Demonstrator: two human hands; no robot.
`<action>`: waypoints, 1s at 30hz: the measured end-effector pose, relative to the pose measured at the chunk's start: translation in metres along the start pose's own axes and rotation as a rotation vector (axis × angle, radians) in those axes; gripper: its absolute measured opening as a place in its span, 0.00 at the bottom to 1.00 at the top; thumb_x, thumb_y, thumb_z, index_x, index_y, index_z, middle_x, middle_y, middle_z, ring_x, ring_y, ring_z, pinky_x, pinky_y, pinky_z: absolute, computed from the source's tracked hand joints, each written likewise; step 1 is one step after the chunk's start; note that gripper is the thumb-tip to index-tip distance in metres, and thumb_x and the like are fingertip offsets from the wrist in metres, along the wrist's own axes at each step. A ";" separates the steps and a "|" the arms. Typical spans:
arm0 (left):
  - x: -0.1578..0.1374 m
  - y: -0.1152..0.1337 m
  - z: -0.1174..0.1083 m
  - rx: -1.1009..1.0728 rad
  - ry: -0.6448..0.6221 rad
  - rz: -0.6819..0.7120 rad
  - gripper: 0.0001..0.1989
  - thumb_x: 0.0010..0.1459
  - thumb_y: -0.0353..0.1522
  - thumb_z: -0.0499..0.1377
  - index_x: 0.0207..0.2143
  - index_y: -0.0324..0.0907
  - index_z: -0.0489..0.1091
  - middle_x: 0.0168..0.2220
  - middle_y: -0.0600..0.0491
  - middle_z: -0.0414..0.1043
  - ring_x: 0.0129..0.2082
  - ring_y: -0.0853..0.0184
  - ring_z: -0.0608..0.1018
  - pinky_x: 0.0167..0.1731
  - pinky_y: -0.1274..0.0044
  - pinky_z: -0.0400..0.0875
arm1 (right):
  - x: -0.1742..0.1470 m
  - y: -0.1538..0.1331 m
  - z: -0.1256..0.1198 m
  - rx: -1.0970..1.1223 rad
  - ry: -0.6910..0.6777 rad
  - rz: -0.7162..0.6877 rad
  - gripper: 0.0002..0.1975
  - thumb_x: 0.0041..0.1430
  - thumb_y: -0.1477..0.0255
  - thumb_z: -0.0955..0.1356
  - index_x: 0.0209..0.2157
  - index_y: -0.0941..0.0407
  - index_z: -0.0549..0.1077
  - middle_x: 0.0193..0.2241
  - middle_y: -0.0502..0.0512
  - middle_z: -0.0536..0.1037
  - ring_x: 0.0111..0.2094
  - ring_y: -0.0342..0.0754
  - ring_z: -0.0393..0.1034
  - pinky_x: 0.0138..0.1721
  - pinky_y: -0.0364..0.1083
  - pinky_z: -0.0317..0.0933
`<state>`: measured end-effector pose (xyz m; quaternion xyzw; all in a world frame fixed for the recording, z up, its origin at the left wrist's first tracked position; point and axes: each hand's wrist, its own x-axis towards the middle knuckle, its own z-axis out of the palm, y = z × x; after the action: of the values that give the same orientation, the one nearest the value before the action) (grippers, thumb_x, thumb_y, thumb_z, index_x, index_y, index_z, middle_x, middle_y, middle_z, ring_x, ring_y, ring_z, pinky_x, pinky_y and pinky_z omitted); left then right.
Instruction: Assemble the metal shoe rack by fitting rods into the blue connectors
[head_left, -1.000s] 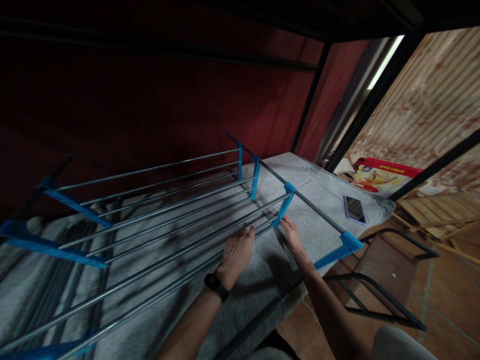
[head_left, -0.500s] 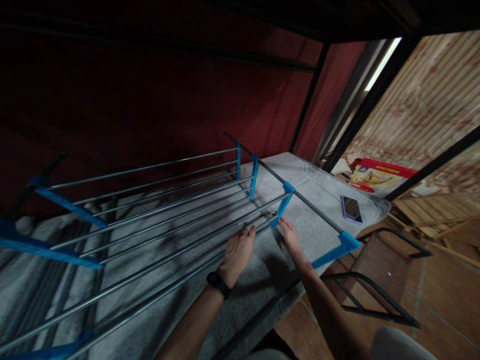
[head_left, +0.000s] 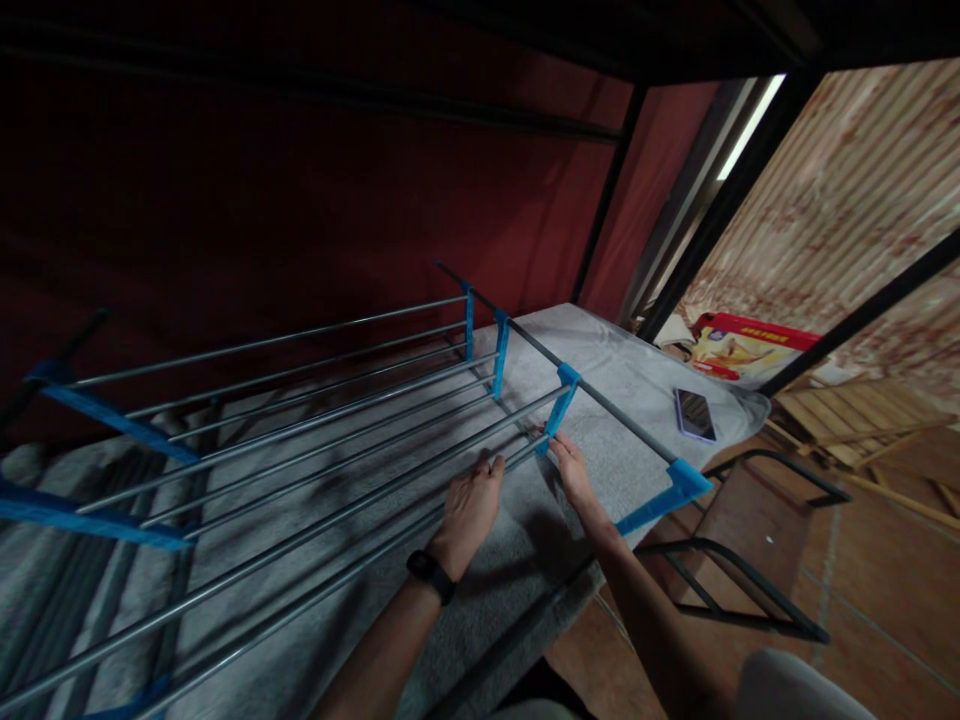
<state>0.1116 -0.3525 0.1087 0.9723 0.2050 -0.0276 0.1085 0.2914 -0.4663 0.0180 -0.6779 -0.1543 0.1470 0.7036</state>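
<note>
A rack of thin grey metal tubes (head_left: 322, 524) joined by blue plastic brackets stretches across the grey fleecy cover in front of me. My left hand (head_left: 472, 508), with a black band at its wrist, has its fingers curled around a lower tube near the right end. Close by, my right hand (head_left: 571, 468) pinches the lower end of a blue bracket (head_left: 559, 408), where that tube meets it. The bracket's upper end sits on a long dark side rod (head_left: 619, 412). Several fingertips of both hands are hidden behind the tube and bracket.
A phone (head_left: 695, 415) lies on the cover (head_left: 600, 345) at the right. Loose dark tubes (head_left: 82, 560) lie at the left. Black frame posts (head_left: 611, 200) rise around the surface. A metal-framed chair (head_left: 757, 520), a red and yellow box (head_left: 750, 350) and wooden slats (head_left: 862, 420) stand beyond.
The view has shifted slightly, so the rack and surroundings appear a little further left. Both hands keep nearly the same places on the tube and bracket.
</note>
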 end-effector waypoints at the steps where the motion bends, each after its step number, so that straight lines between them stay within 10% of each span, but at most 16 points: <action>1: 0.000 0.000 0.000 0.001 0.000 0.001 0.29 0.68 0.20 0.42 0.67 0.40 0.62 0.61 0.40 0.73 0.54 0.56 0.81 0.51 0.66 0.77 | 0.000 0.000 0.000 0.000 -0.003 -0.006 0.21 0.56 0.57 0.69 0.47 0.53 0.81 0.52 0.57 0.81 0.58 0.58 0.71 0.67 0.59 0.55; 30: 0.003 -0.003 0.002 -0.009 0.034 0.020 0.27 0.69 0.22 0.43 0.66 0.40 0.63 0.60 0.40 0.74 0.53 0.60 0.81 0.51 0.69 0.76 | 0.001 0.008 -0.001 -0.019 -0.016 -0.020 0.23 0.57 0.55 0.69 0.48 0.54 0.80 0.54 0.59 0.80 0.58 0.55 0.71 0.68 0.56 0.55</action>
<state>0.1133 -0.3491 0.1056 0.9742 0.1972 -0.0091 0.1095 0.2931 -0.4665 0.0104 -0.6816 -0.1679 0.1439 0.6975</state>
